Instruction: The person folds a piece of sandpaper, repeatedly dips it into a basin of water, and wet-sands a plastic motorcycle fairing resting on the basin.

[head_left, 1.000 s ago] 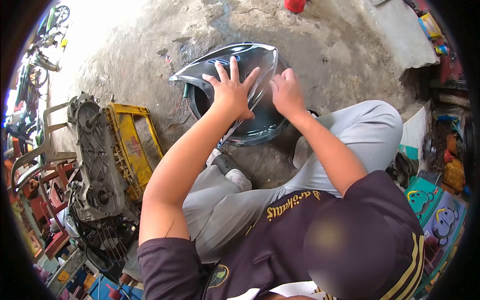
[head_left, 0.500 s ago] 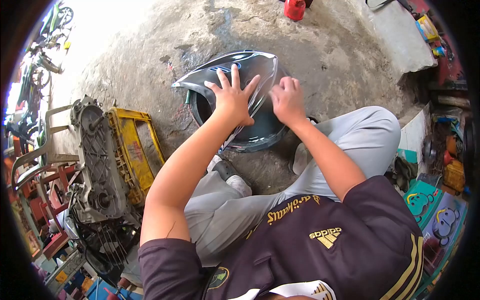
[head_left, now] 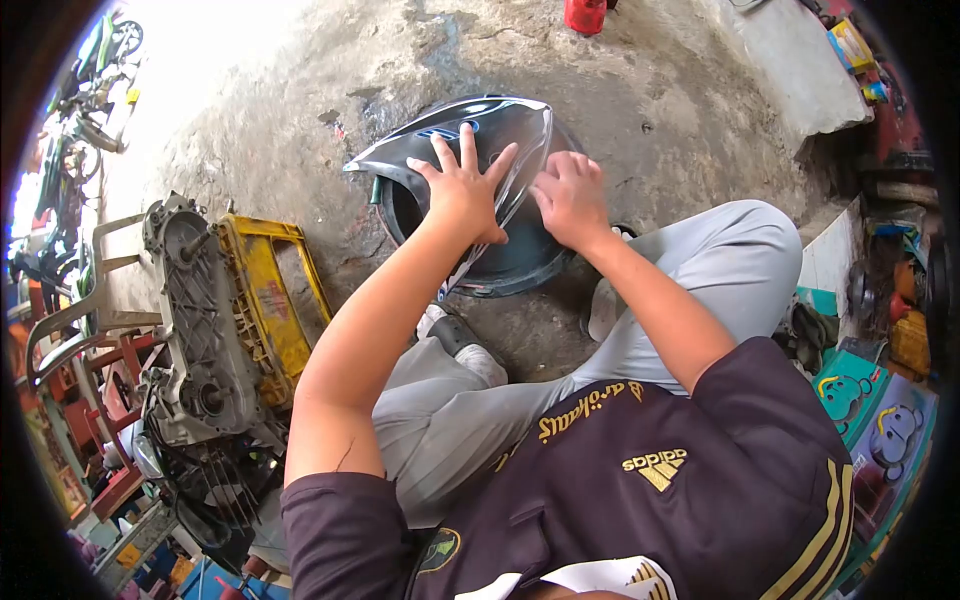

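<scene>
At ten o'clock in our view we see bikes [head_left: 95, 120], small and washed out by the light. At nine o'clock we have a grey casing [head_left: 212, 330] standing on end, and just beside it a yellow crate [head_left: 275, 300]. Toward twelve o'clock, a dark round tub [head_left: 500, 288] sits on the concrete floor [head_left: 690, 120], and a glossy black panel [head_left: 514, 128] lies over it, its tapered tip pointing to nine. Our left hand [head_left: 462, 198] rests on the panel with its grip released, fingers fanned toward twelve and thumb toward five. Our right hand [head_left: 574, 205] is at the panel's three o'clock edge, its fingers curled in and slightly blurred; we cannot tell whether that grip is clenched on nothing or grasping something. Near one o'clock, beyond the hands, we see a red container [head_left: 585, 14]. At two o'clock there is a yellow packet [head_left: 850, 46], and between three and four, cartoon-printed boxes [head_left: 893, 435].
</scene>
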`<state>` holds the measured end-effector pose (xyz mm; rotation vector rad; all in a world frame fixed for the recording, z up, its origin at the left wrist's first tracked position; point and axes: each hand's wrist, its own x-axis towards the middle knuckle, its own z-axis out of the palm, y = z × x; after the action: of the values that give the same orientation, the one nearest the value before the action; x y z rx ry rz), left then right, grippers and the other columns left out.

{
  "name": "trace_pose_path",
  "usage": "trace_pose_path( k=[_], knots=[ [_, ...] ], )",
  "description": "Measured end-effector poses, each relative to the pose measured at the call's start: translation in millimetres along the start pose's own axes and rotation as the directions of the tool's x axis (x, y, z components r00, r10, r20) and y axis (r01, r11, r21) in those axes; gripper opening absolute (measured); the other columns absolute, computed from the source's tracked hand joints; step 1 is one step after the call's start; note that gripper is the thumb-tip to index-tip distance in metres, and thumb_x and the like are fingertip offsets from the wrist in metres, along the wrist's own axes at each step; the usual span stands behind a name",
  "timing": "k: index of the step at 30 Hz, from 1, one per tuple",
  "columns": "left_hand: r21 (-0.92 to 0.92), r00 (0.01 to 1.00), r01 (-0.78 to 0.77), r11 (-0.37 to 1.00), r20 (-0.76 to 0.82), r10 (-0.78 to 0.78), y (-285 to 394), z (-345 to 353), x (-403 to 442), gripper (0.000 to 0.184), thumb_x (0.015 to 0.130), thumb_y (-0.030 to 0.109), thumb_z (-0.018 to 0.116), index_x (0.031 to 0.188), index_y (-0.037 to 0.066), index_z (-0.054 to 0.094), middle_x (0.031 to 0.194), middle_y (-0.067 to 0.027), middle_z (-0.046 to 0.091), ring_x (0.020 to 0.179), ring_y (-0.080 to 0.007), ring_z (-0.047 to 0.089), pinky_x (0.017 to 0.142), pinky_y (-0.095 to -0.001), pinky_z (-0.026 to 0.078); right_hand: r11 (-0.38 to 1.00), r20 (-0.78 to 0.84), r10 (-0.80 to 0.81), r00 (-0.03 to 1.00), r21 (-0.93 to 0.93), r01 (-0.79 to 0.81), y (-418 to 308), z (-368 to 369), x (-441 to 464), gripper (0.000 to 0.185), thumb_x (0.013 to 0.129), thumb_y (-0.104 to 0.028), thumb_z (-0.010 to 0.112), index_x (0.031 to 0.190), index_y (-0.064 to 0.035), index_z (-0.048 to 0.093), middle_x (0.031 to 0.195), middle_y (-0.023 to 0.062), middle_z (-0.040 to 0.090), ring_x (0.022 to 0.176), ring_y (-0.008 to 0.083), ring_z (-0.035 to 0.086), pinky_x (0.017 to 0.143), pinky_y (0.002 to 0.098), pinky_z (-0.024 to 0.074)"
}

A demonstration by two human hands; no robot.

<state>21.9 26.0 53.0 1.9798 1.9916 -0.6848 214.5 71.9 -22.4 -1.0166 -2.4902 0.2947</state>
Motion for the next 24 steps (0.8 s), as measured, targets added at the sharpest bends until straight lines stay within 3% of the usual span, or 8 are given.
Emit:
trace_pose_path(
  k=[4, 6, 10, 12, 14, 16, 18, 24],
  knots=[
    [0.001, 1.000, -0.001, 1.000, -0.007, 0.001, 0.2, 0.1, 0.9, 0.139, 0.065, 0.070, 0.090, 0.172, 0.043, 0.006, 0.178, -0.0272, 0.002, 0.155, -0.0648, 0.017, 0.107, -0.0835, 0.032, 0.999, 0.005, 0.004, 1.000, -0.043, -0.004, 7.2, 4.9, 2.5, 0.012, 0.091, -0.024, 0.077, 0.094, -0.0127, 0.073, 0.109, 0.0063, 0.057, 0.116, 0.0301, 0.054, 0.099, 0.0498, 0.0412],
    [0.002, 1.000, -0.004, 1.000, -0.004, 0.004, 1.6, 3.7, -1.5, 0.139, 0.065, 0.070, 0.090, 0.172, 0.043, 0.006, 0.178, -0.0273, 0.002, 0.155, -0.0650, 0.017, 0.107, -0.0840, 0.032, 0.993, -0.030, 0.116, 0.993, -0.026, -0.117, 14.0, 8.9, 5.8, 0.013, 0.090, -0.024, 0.077, 0.093, -0.0126, 0.072, 0.109, 0.0061, 0.056, 0.116, 0.0296, 0.055, 0.097, 0.0516, 0.0430],
    [-0.015, 1.000, -0.005, 1.000, 0.002, 0.005, 0.1, -3.0, 0.5, 0.140, 0.065, 0.070, 0.090, 0.172, 0.043, 0.005, 0.178, -0.0277, 0.002, 0.155, -0.0648, 0.017, 0.107, -0.0848, 0.032, 0.994, -0.035, -0.039, 0.999, -0.104, 0.036, -1.4, 5.1, -7.2, 0.013, 0.090, -0.024, 0.077, 0.093, -0.0129, 0.071, 0.109, 0.0061, 0.056, 0.113, 0.0302, 0.055, 0.094, 0.0546, 0.0438],
    [0.002, 1.000, 0.000, 1.000, 0.016, 0.000, 1.2, -3.2, -1.1, 0.140, 0.065, 0.070, 0.090, 0.172, 0.044, 0.005, 0.177, -0.0278, 0.003, 0.155, -0.0647, 0.017, 0.108, -0.0845, 0.031, 0.996, -0.044, -0.023, 0.999, -0.091, 0.018, 6.0, 6.6, -1.1, 0.012, 0.090, -0.023, 0.077, 0.091, -0.0124, 0.071, 0.109, 0.0059, 0.056, 0.114, 0.0307, 0.055, 0.096, 0.0575, 0.0433],
    [0.006, 1.000, 0.004, 1.000, 0.005, -0.004, 0.8, 0.0, 1.2, 0.140, 0.064, 0.070, 0.091, 0.172, 0.044, 0.005, 0.177, -0.0278, 0.003, 0.155, -0.0646, 0.017, 0.108, -0.0845, 0.031, 0.988, -0.041, 0.157, 0.987, 0.008, -0.157, 21.9, 16.9, 2.6, 0.013, 0.089, -0.023, 0.077, 0.090, -0.0118, 0.071, 0.110, 0.0058, 0.055, 0.118, 0.0311, 0.054, 0.102, 0.0630, 0.0408],
    [0.008, 1.000, 0.005, 1.000, -0.007, -0.005, 1.1, 3.7, -1.1, 0.141, 0.064, 0.070, 0.091, 0.172, 0.044, 0.004, 0.178, -0.0277, 0.002, 0.155, -0.0644, 0.017, 0.108, -0.0845, 0.031, 0.989, 0.002, 0.143, 0.990, 0.039, -0.143, 16.5, 13.9, -1.9, 0.014, 0.089, -0.024, 0.077, 0.090, -0.0117, 0.071, 0.112, 0.0063, 0.054, 0.122, 0.0321, 0.053, 0.104, 0.0670, 0.0379],
    [-0.006, 1.000, -0.011, 1.000, 0.004, 0.011, -0.7, 1.2, -2.0, 0.140, 0.065, 0.070, 0.090, 0.172, 0.044, 0.004, 0.178, -0.0277, 0.002, 0.155, -0.0639, 0.017, 0.108, -0.0841, 0.031, 1.000, -0.007, 0.010, 1.000, -0.021, -0.011, 8.0, 10.7, -8.8, 0.013, 0.090, -0.024, 0.077, 0.090, -0.0119, 0.071, 0.114, 0.0070, 0.055, 0.122, 0.0321, 0.052, 0.104, 0.0667, 0.0381],
    [-0.002, 1.000, 0.008, 1.000, -0.006, -0.008, 2.7, 4.1, -2.0, 0.136, 0.066, 0.068, 0.090, 0.172, 0.043, 0.008, 0.178, -0.0261, 0.005, 0.155, -0.0639, 0.017, 0.108, -0.0835, 0.031, 0.998, 0.020, 0.050, 0.999, -0.045, -0.049, 6.5, 12.6, -10.9, 0.013, 0.092, -0.025, 0.076, 0.094, -0.0128, 0.073, 0.117, 0.0060, 0.055, 0.124, 0.0327, 0.051, 0.105, 0.0678, 0.0374]
  ],
)
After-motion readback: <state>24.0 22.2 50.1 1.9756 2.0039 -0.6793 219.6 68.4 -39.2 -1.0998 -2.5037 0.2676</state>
